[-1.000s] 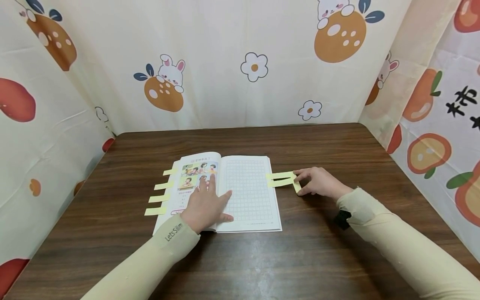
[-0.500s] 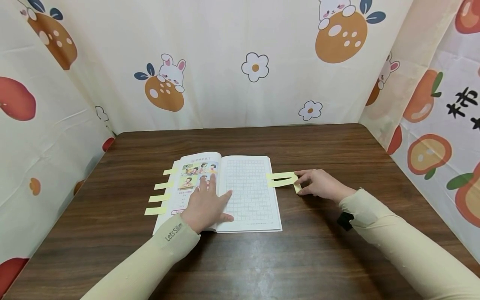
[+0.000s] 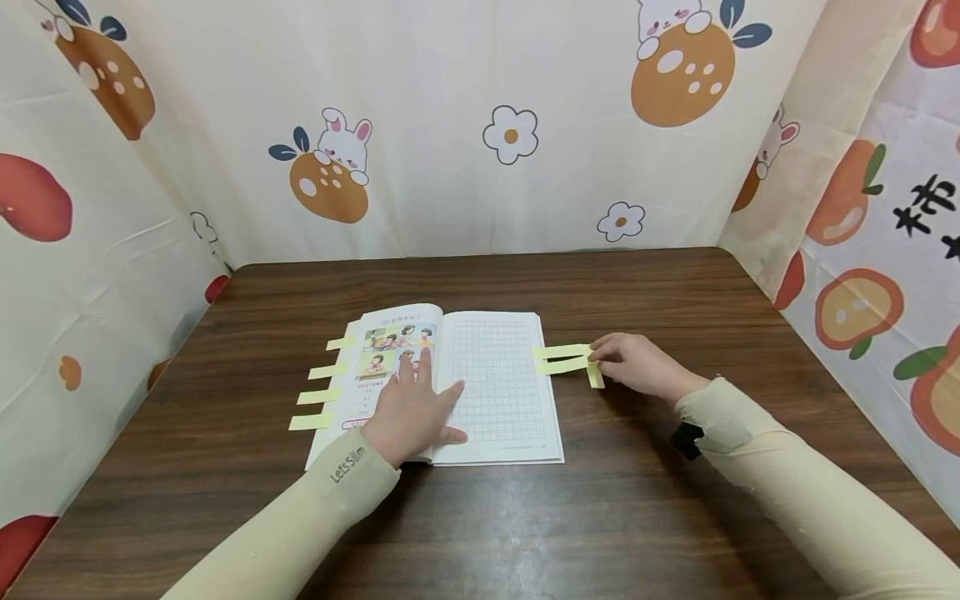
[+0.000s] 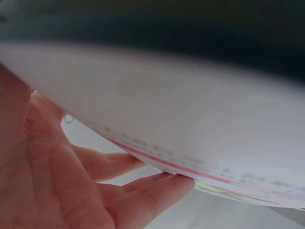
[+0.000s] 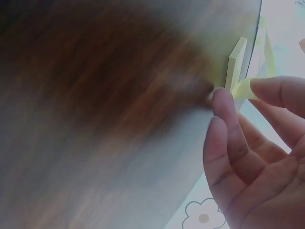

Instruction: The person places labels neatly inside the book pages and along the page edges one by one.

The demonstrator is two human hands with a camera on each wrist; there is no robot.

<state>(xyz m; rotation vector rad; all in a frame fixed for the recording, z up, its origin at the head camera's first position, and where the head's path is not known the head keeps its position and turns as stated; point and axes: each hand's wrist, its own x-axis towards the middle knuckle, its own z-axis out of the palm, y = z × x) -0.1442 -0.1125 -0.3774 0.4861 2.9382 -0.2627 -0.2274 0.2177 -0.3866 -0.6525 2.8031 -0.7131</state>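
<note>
Left grip (image 3: 411, 412) spread wide across the open book (image 3: 497, 392), and here's the right grip (image 3: 637, 364), nearly closed, pinching a yellow strip (image 5: 244, 90) at the sticky-note pad (image 5: 235, 63)!

It looks like a curtained-off study corner here, though whether in a home or elsewhere I can't tell: fabric (image 3: 435, 58) printed with rabbits (image 3: 344, 149), flowers (image 3: 511, 135) and fruit (image 3: 858, 308) hangs round three sides of a wood-grain table (image 3: 630, 508), where an open book (image 3: 495, 392) shows cartoon pictures (image 3: 374, 364) and a writing grid (image 3: 498, 367).
</note>
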